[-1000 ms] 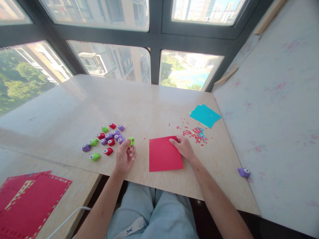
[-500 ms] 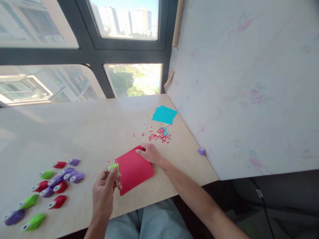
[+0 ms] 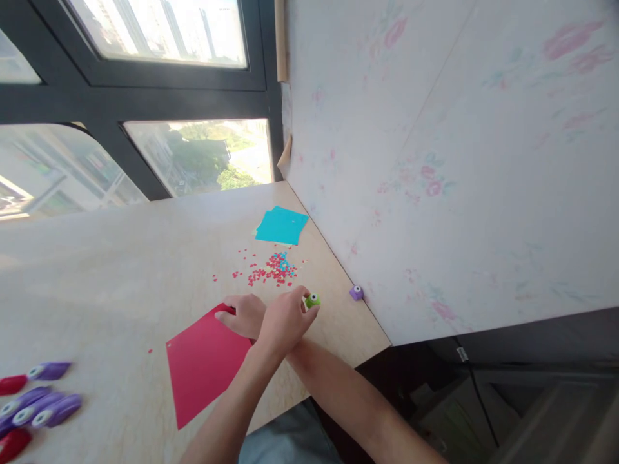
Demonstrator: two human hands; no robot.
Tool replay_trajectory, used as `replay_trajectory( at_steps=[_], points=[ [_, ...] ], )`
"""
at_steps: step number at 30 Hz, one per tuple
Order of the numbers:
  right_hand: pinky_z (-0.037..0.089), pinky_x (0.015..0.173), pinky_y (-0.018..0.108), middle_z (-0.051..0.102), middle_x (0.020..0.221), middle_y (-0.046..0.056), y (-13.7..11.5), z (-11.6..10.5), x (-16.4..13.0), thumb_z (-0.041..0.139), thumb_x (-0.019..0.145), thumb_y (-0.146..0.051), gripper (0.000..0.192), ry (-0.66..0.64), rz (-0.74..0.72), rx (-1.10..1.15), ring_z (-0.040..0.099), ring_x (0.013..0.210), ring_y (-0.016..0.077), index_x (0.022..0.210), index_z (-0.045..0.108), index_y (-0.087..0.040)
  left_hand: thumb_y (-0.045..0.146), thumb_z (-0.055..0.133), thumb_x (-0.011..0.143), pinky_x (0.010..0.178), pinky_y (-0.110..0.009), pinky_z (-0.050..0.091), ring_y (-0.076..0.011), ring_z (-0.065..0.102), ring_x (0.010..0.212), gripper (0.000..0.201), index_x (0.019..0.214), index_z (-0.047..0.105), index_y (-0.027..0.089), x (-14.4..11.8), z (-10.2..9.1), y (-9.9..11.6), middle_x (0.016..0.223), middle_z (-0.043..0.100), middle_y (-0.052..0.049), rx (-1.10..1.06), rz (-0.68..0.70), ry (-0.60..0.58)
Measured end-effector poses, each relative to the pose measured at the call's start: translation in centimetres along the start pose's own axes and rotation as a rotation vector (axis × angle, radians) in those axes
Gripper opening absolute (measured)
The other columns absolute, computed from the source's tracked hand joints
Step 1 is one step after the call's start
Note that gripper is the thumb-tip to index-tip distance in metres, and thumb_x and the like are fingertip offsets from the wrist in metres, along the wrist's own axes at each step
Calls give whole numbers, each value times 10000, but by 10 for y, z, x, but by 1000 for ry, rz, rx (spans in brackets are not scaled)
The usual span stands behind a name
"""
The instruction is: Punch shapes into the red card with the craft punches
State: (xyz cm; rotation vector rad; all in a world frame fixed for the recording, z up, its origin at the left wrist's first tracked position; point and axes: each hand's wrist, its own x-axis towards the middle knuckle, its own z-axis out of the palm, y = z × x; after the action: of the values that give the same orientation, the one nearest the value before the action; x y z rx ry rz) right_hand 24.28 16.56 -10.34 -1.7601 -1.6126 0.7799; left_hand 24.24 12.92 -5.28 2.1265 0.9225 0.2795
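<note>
My left hand [image 3: 284,321] reaches across my right forearm, its fingers closed round a small green craft punch [image 3: 314,299] with a white disc on top. The punch is held just above the table, apart from the paper. My right hand [image 3: 245,314] grips the far edge of a red paper sheet [image 3: 207,364], thumb on top. A tiny punched hole shows at the sheet's left corner. Beyond the hands lies a scatter of small red and blue paper cut-outs [image 3: 271,270].
Blue paper sheets [image 3: 281,225] lie towards the back, near the wall. A purple craft punch [image 3: 356,293] stands against the floral-papered wall [image 3: 411,193]. Several purple and red punches [image 3: 43,409] are grouped at the lower left. Windows border the table's [image 3: 120,258] far side.
My left hand has lifted the green punch off the sheet's left corner and carried it right, over my right arm. My view has turned right; my right hand still holds the sheet.
</note>
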Motion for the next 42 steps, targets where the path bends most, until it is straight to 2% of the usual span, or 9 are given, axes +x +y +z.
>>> replay_trajectory(
  at_steps=[5, 11, 14, 20, 25, 29, 32, 35, 42],
  points=[
    [267, 580, 251, 708, 803, -17, -1, -5, -1, 556, 887, -394, 217, -18, -12, -88, 574, 702, 150, 804, 649, -217, 215, 648, 748, 627, -268, 340, -219, 607, 763, 70, 816, 639, 199, 21, 18, 5, 799, 664, -71, 175, 60, -153],
    [319, 593, 279, 747, 882, 15, -7, -9, -5, 561, 924, -362, 204, -10, -25, -163, 649, 782, 185, 948, 725, -243, 188, 579, 788, 651, -260, 374, -195, 624, 783, 103, 872, 638, 187, 31, 27, 5, 833, 683, -58, 298, 47, -216],
    [326, 593, 284, 749, 853, 19, -8, -9, -6, 590, 922, -328, 162, 25, -43, -189, 659, 761, 188, 930, 731, -249, 219, 575, 810, 657, -258, 389, -198, 640, 802, 133, 923, 637, 187, 33, 30, 4, 852, 691, -64, 304, 28, -223],
    [297, 543, 249, 750, 839, -15, -4, -6, -1, 599, 908, -361, 178, -19, -83, -260, 667, 740, 158, 886, 698, -215, 268, 565, 837, 648, -271, 411, -220, 660, 809, 204, 1017, 621, 191, 48, 38, 11, 880, 700, -80, 337, 23, -232],
    [311, 543, 224, 753, 829, -18, 3, -3, 0, 626, 887, -352, 172, 57, -164, -258, 671, 723, 138, 852, 693, -197, 288, 524, 872, 679, -299, 444, -261, 676, 866, 241, 1070, 626, 197, 75, 55, 29, 937, 704, -113, 370, 74, -189],
    [343, 567, 197, 739, 793, -39, 8, -2, -1, 638, 885, -354, 192, 85, -220, -256, 669, 717, 121, 790, 669, -190, 315, 568, 864, 705, -308, 459, -271, 671, 893, 258, 1090, 623, 202, 88, 68, 36, 931, 705, -103, 295, 99, -159],
    [354, 586, 189, 737, 821, -40, 8, -1, -4, 621, 901, -333, 175, 73, -243, -275, 675, 753, 110, 820, 668, -186, 295, 613, 842, 727, -294, 457, -237, 659, 873, 376, 1202, 578, 193, 84, 69, 29, 899, 704, -69, 144, 111, -136],
    [357, 594, 195, 741, 852, -34, 4, 1, -7, 594, 914, -298, 149, 63, -249, -307, 681, 800, 114, 854, 674, -187, 263, 602, 841, 721, -273, 440, -180, 628, 777, 440, 1268, 542, 176, 69, 63, 16, 845, 687, -30, -30, 134, -83],
    [397, 627, 223, 750, 903, -12, -1, 12, -15, 564, 916, -255, 145, 123, -183, -235, 678, 775, 145, 918, 700, -207, 90, 520, 721, 594, -210, 356, -88, 460, 558, 414, 1111, 633, 170, 23, 38, -7, 592, 482, 69, -339, 68, 180]
  ],
)
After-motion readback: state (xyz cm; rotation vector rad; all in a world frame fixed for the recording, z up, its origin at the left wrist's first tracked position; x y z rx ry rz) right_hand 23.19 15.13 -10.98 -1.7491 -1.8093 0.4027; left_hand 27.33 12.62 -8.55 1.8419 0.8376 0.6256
